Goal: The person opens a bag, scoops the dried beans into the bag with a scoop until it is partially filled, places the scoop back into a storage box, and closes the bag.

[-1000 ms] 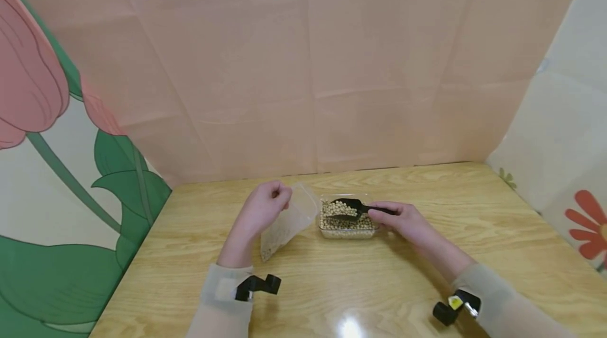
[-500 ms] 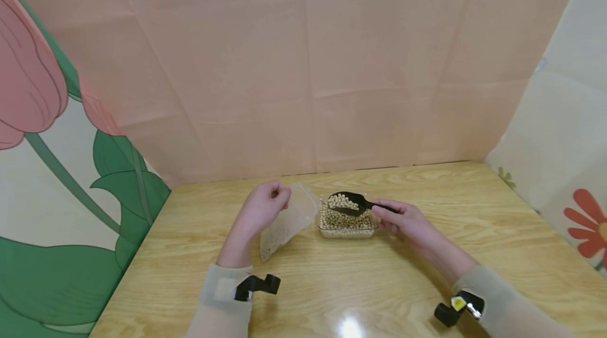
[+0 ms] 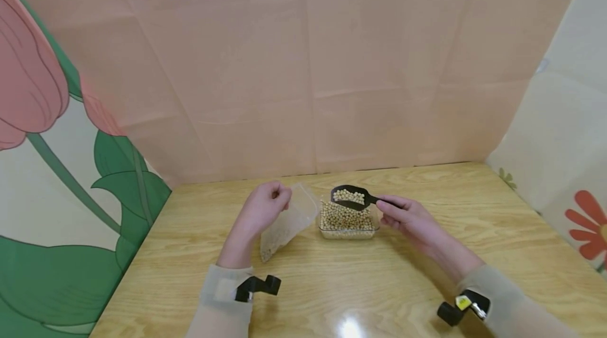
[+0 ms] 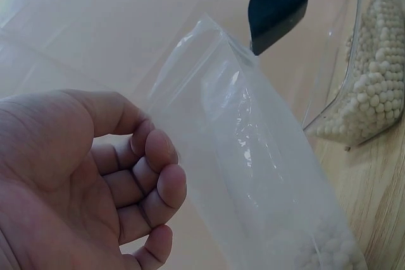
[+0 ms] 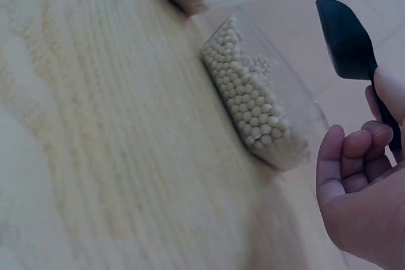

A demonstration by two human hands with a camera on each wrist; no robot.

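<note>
In the head view my right hand [image 3: 412, 222] grips the handle of a black scoop [image 3: 353, 205], which carries a heap of pale round beans [image 3: 348, 196]. The scoop is raised over a clear rectangular container [image 3: 348, 234] that holds many more of these beans. To the left, my left hand [image 3: 266, 204] pinches the edge of a clear zip-top bag [image 3: 291, 219] near its mouth. Some beans [image 4: 329, 248] lie at the bag's bottom, as the left wrist view shows. From the right wrist, the scoop [image 5: 347, 39] is seen from its side, above the container.
A wood-grain table [image 3: 303, 296] bears the container and the bag. Behind it hangs a pink sheet [image 3: 308, 75]. Flower-patterned coverings stand along the left and right sides.
My right hand has lifted the loaded scoop out of the beans, up and slightly to the right. My left hand and the bag have stayed in place.
</note>
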